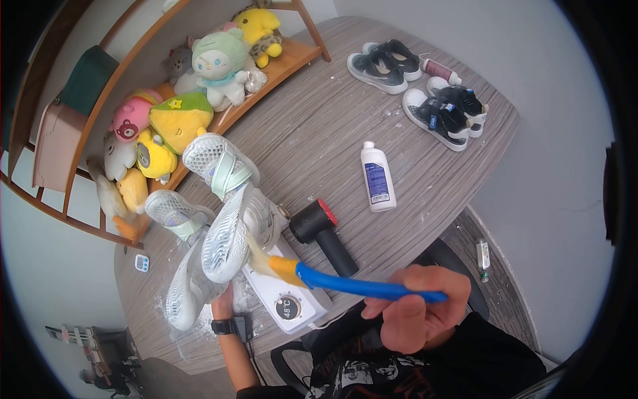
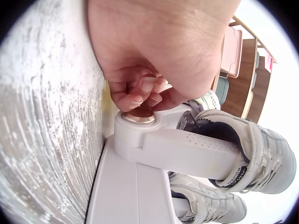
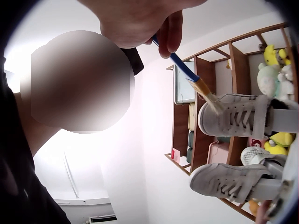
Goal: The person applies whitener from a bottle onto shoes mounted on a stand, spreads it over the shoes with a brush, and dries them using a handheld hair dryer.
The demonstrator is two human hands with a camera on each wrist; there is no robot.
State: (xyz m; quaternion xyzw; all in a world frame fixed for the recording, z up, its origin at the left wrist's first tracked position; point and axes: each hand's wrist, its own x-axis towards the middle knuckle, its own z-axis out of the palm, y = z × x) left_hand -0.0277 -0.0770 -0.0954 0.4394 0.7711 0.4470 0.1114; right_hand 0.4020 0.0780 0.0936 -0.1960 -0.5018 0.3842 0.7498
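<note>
My right hand holds a blue-handled brush with pale bristles. In the right wrist view, its bristles lie against the toe area of a white laced shoe. That shoe and a second white shoe are fitted on arms of a white shoe dryer, whose round display reads 48°C. Low beside the dryer, my left hand has its fingers curled round a copper-coloured knob on its end. In the head view, the shoes partly hide my left hand.
Mesh shoes with pale green straps sit behind. A black blower with a red end and a white bottle are right of the dryer. Black shoes are farther back. Plush toys fill a wooden shelf; a small timer is left.
</note>
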